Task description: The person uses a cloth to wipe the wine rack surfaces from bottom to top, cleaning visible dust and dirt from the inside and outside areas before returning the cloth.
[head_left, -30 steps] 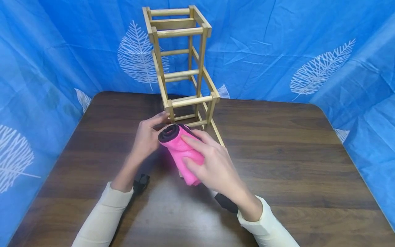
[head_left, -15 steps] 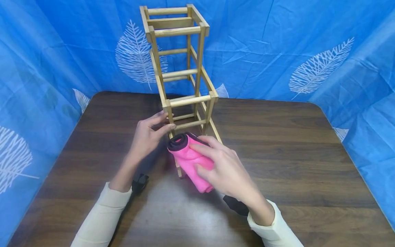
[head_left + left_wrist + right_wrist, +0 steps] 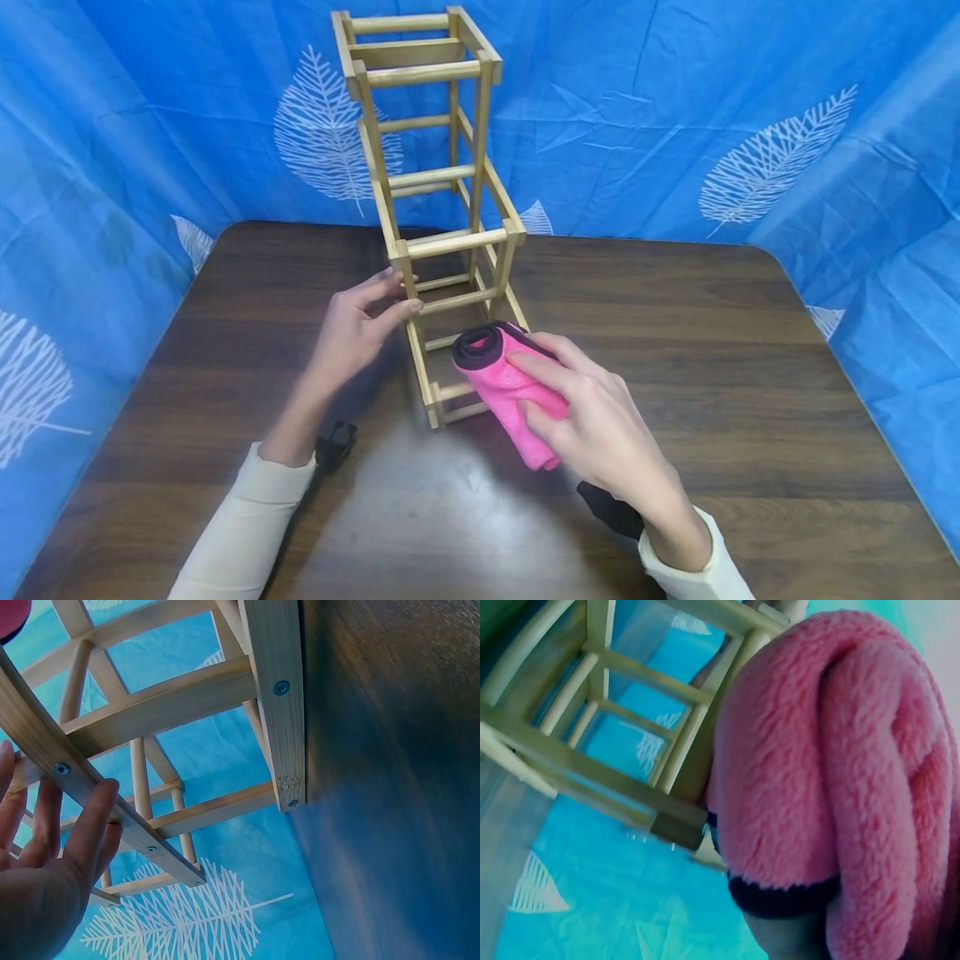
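A tiered wooden rack (image 3: 463, 240) of pale slats and round rods stands on the table. My left hand (image 3: 356, 329) grips its left post, the thumb in front and some fingers behind. In the left wrist view the fingers (image 3: 90, 832) lie along a slat (image 3: 139, 817) with screw heads. A pink cloth (image 3: 517, 392) with a dark edge, rolled up, is in my right hand (image 3: 600, 417), just in front of the rack's lowest tier. Up close in the right wrist view the fluffy cloth (image 3: 780, 765) covers most of that hand.
The brown wooden table (image 3: 712, 400) extends to both sides of the rack. Blue curtain (image 3: 600, 108) with white leaf prints hangs behind and at the sides. Dark wrist devices (image 3: 335, 443) sit under both wrists.
The right hand has carried the rolled cloth to the right, baring the rack's lowest tier. The left hand has stayed at the post, and the rack appears slightly farther left in the view.
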Tool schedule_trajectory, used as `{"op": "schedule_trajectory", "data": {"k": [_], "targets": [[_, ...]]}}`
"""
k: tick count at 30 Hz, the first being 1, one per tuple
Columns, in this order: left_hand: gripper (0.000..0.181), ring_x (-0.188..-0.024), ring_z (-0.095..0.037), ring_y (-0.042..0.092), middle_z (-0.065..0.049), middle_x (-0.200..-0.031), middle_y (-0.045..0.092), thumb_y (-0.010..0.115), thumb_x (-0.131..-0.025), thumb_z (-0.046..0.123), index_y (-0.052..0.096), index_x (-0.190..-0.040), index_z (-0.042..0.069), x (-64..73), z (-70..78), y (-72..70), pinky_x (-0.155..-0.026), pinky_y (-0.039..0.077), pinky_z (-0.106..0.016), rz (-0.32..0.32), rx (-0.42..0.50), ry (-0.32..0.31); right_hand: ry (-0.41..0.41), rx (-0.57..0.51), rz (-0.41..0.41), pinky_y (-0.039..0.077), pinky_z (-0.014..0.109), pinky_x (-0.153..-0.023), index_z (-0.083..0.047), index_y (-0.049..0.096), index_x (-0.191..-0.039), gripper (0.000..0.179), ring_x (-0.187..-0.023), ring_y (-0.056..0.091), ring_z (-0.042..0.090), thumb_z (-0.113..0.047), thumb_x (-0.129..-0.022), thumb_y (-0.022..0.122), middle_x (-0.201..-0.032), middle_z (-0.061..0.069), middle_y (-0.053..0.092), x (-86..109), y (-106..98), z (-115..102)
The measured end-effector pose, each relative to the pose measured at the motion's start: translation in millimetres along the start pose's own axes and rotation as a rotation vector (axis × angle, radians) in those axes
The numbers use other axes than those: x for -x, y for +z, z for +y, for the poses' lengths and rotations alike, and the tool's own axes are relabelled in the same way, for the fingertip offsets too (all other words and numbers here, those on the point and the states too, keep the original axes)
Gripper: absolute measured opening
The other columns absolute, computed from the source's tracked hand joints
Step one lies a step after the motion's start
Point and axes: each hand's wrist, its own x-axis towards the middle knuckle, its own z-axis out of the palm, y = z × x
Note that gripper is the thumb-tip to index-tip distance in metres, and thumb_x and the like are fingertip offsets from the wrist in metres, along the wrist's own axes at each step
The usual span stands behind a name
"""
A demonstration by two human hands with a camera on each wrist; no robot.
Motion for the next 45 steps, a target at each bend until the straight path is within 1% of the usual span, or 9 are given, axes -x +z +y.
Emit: {"op": "schedule_trajectory", "data": {"k": [5, 13, 19, 22, 29, 33, 36, 39, 45], "targets": [[0.031, -0.133, -0.029, 0.046, -0.021, -0.132, 0.059, 0.073, -0.09, 0.009, 0.069, -0.118, -0.005, 0.4, -1.1, 0.6, -0.091, 0.052, -0.048, -0.037, 0.028, 0.004, 0.051, 0.02, 0.011, 0.044, 0.026, -0.055, -0.02, 0.064, -0.133, 0.058, -0.073, 0.055, 0.009, -0.007, -0.079, 0.078, -0.13, -0.001, 0.058, 7.1, -10, 7], [0.034, -0.133, -0.029, 0.046, -0.021, -0.13, 0.06, 0.072, -0.091, 0.006, 0.066, -0.121, -0.006, -1.1, -0.4, 3.9, -0.088, 0.053, -0.046, -0.049, 0.027, 0.032, 0.065, -0.01, -0.001, 0.048, 0.032, -0.066, -0.017, 0.067, -0.13, 0.054, -0.097, 0.062, 0.016, -0.005, -0.079, 0.079, -0.131, 0.001, 0.059, 11.2, -28, 21], [0.035, -0.132, -0.03, 0.047, -0.023, -0.13, 0.06, 0.072, -0.09, 0.004, 0.065, -0.122, -0.009, -2.1, 1.1, 4.7, -0.089, 0.052, -0.048, -0.041, 0.021, 0.049, 0.051, 0.06, 0.046, 0.046, 0.033, -0.061, -0.015, 0.067, -0.13, 0.055, -0.087, 0.061, 0.018, -0.002, -0.078, 0.078, -0.128, 0.004, 0.06, 10.9, -35, 29], [0.034, -0.132, -0.029, 0.047, -0.022, -0.129, 0.061, 0.072, -0.09, 0.004, 0.065, -0.122, -0.008, -2.1, 0.4, 4.1, -0.09, 0.052, -0.048, -0.042, 0.026, 0.041, 0.059, 0.056, 0.051, 0.045, 0.034, -0.061, -0.013, 0.067, -0.13, 0.054, -0.089, 0.061, 0.021, -0.001, -0.078, 0.077, -0.128, 0.007, 0.061, 6.2, -34, 33], [0.031, -0.128, -0.028, 0.051, -0.024, -0.125, 0.062, 0.07, -0.091, 0.003, 0.066, -0.12, -0.008, -2.7, -1.9, 2.4, -0.089, 0.053, -0.035, -0.043, 0.068, 0.04, 0.134, 0.017, 0.004, 0.045, 0.037, -0.061, -0.009, 0.065, -0.132, 0.053, -0.097, 0.06, 0.028, -0.003, -0.08, 0.076, -0.13, 0.013, 0.058, -14.4, -34, 43], [0.035, -0.117, -0.03, 0.059, -0.023, -0.129, 0.06, 0.07, -0.092, 0.003, 0.064, -0.124, -0.007, -3.0, -0.9, 1.6, -0.087, 0.054, -0.033, -0.048, 0.073, 0.032, 0.164, -0.01, -0.004, 0.046, 0.041, -0.067, -0.009, 0.063, -0.133, 0.052, -0.101, 0.059, 0.031, -0.006, -0.082, 0.075, -0.132, 0.013, 0.057, -27.3, -28, 52], [0.037, -0.111, -0.029, 0.062, -0.022, -0.13, 0.06, 0.07, -0.092, 0.004, 0.063, -0.126, -0.006, -2.2, -1.1, 1.4, -0.086, 0.054, -0.029, -0.053, 0.077, 0.015, 0.178, -0.055, 0.002, 0.044, 0.044, -0.076, -0.01, 0.063, -0.133, 0.051, -0.109, 0.057, 0.033, -0.006, -0.083, 0.074, -0.133, 0.012, 0.057, -35.6, -21, 59], [0.037, -0.109, -0.028, 0.063, -0.022, -0.129, 0.061, 0.07, -0.091, 0.005, 0.063, -0.127, -0.006, -1.4, -1.2, 0.9, -0.084, 0.054, -0.025, -0.046, 0.07, 0.009, 0.188, -0.099, 0.015, 0.044, 0.046, -0.079, -0.011, 0.064, -0.133, 0.051, -0.111, 0.056, 0.033, -0.006, -0.084, 0.073, -0.133, 0.013, 0.057, -43.6, -15, 65], [0.036, -0.105, -0.027, 0.065, -0.019, -0.123, 0.065, 0.071, -0.091, 0.004, 0.065, -0.125, -0.005, -1.0, -3.6, 2.1, -0.08, 0.054, -0.02, -0.031, 0.064, 0.019, 0.203, -0.208, 0.017, 0.046, 0.039, -0.083, -0.008, 0.063, -0.133, 0.05, -0.114, 0.055, 0.03, -0.003, -0.084, 0.073, -0.133, 0.013, 0.058, -50.4, -12, 77]]}}
